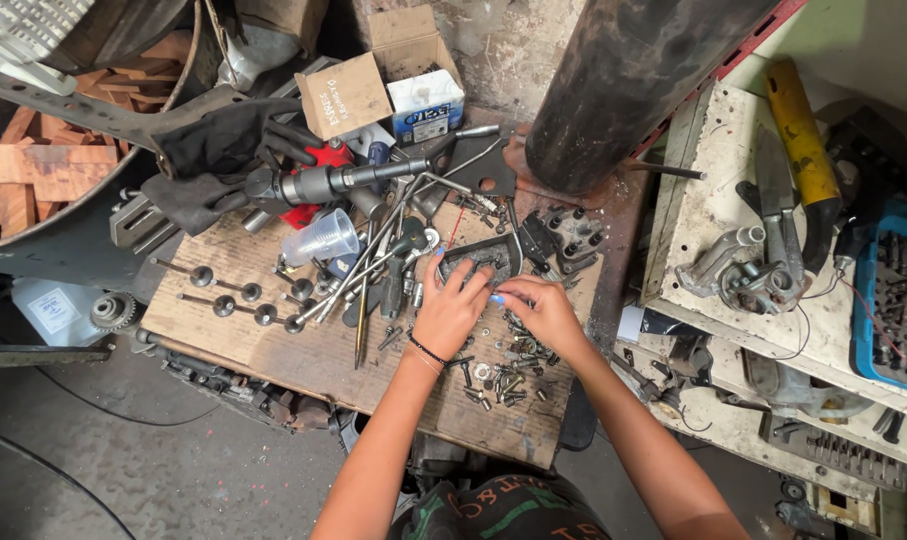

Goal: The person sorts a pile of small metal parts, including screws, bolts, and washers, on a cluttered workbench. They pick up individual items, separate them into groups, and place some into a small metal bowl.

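A worn wooden surface (274,345) carries the clutter, its bare left part stained and scratched. Behind it a large dark cylinder (624,80) leans up out of view, and to the right a dirty white shelf (714,200) bears a yellow-handled tool (802,140) and grey metal castings (744,275). At the back of the surface lie a black glove (219,145), an open cardboard box (374,75), a grey air tool (319,183) and a clear plastic cup (322,238) on its side.

Near the middle of the surface, just ahead of both hands, sits a dark metal bracket (484,255), roughly trapezoid with an open centre, greasy and dull. The left hand (449,310) lies flat with fingers spread, its fingertips touching the bracket's near edge. The right hand (544,310) has its grip pinched together on something small at the bracket's near right corner; what it pinches cannot be told. Loose bolts and washers (499,380) are scattered under and beside the wrists.
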